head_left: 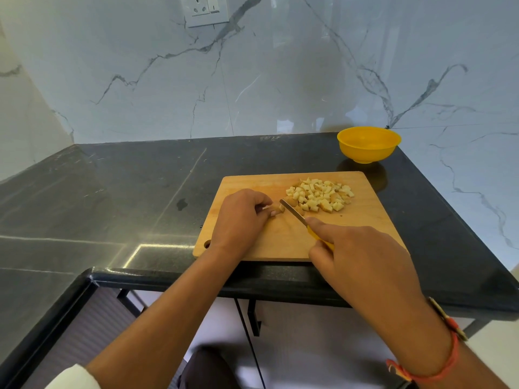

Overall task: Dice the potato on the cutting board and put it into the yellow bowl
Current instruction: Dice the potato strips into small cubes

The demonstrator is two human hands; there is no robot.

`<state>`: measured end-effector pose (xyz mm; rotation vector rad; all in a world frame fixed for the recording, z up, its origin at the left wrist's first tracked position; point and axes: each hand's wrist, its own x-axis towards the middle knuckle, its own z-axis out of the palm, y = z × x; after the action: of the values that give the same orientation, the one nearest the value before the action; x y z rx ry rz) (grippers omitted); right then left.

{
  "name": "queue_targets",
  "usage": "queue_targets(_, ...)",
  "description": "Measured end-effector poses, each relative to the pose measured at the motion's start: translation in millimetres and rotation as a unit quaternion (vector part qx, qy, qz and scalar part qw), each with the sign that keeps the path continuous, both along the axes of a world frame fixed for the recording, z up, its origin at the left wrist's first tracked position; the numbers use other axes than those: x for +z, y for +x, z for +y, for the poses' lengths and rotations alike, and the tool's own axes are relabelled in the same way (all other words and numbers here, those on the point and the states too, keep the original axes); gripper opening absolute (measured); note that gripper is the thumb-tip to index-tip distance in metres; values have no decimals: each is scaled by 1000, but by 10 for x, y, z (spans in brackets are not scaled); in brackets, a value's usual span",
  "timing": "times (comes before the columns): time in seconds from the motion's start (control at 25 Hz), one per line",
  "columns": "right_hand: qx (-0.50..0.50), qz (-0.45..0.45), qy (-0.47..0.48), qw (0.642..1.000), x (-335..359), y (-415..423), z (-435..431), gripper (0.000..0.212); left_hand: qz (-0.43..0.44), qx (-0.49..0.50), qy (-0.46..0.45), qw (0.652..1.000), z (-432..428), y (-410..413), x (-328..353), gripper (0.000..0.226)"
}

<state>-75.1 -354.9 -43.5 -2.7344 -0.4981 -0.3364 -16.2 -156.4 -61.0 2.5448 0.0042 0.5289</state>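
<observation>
A wooden cutting board (365, 220) lies on the black counter. Several pale potato cubes (318, 194) are heaped on its far right part. My left hand (241, 217) pinches a small remaining potato piece (277, 210) against the board with curled fingertips. My right hand (362, 256) grips a yellow-handled knife (293, 211), index finger stretched along the blade's back. The blade tip sits right beside the held piece. The yellow bowl (369, 144) stands behind the board at the far right and looks to hold nothing.
The black stone counter (126, 197) stretches left and wraps round a corner. A marble wall rises behind, with a socket plate (207, 9) high up. The counter's front edge (252, 279) runs just under the board; a small dark spot (182, 204) marks the counter to the board's left.
</observation>
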Motion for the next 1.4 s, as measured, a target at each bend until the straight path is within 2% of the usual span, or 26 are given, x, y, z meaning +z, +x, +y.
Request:
queue_targets(0.36,-2,-8,42,999,-61,213,276,48,-5,12,11,1000,19,-8,-13,16)
queue_targets(0.84,20,46,-21,999,-59,102,133,50,-31,35,-7,999,-19,7,-99,10)
queue_targets(1.08,-4,4,-14,1000,18,-17,74,49,-47,70,-8,996,-23,18,-137,16)
queue_targets(1.4,-6,-7,0,1000,-12,141,293,48,-34,84,-31,995,-15,25,-150,16)
